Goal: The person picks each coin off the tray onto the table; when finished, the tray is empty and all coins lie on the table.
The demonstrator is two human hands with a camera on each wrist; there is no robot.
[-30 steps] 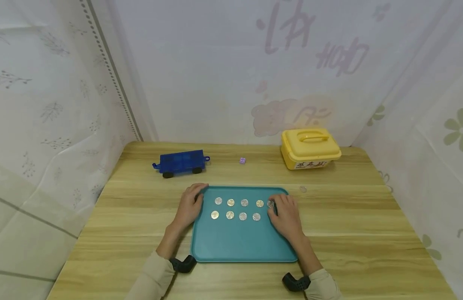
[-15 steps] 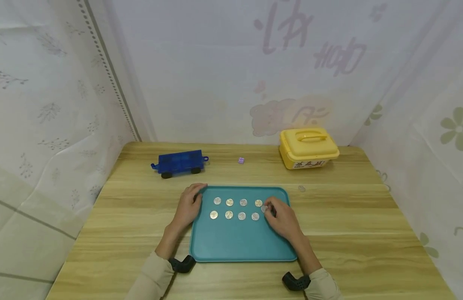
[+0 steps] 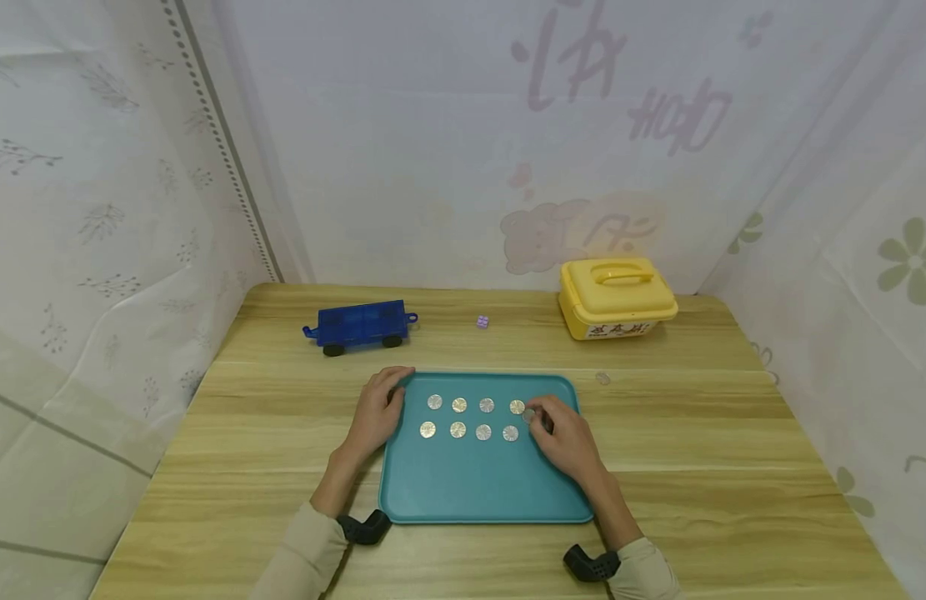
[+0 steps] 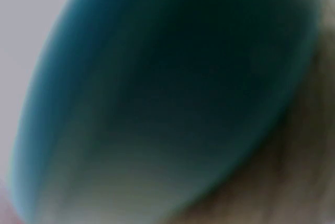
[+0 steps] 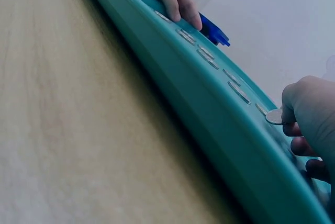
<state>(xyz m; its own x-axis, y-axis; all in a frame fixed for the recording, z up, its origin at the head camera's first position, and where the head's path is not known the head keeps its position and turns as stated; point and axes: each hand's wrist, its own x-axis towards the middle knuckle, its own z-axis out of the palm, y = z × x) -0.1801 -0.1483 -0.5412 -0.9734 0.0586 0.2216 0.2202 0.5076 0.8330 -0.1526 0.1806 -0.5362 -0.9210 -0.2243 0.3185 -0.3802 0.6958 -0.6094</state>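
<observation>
A teal tray [image 3: 478, 487] lies on the wooden table with two rows of several silver coins [image 3: 459, 405] in its far half. My right hand [image 3: 536, 419] pinches one coin [image 3: 528, 414] just above the tray at the right end of the rows; the right wrist view shows this coin [image 5: 273, 116] held level between the fingertips [image 5: 293, 110], clear of the tray rim [image 5: 209, 109]. My left hand [image 3: 393, 390] holds the tray's far left corner, fingers [image 5: 175, 1] curled over the rim. The left wrist view is only a blurred teal tray surface [image 4: 157, 77].
A blue toy wagon [image 3: 360, 325] stands at the back left and a yellow lidded box [image 3: 617, 297] at the back right. A small purple block [image 3: 482, 322] lies between them. One loose coin [image 3: 602, 378] lies on the table right of the tray. Curtains close in three sides.
My right hand picked a coin up from the right end of the far row and drew it slightly left and nearer. The left hand stayed on the tray corner.
</observation>
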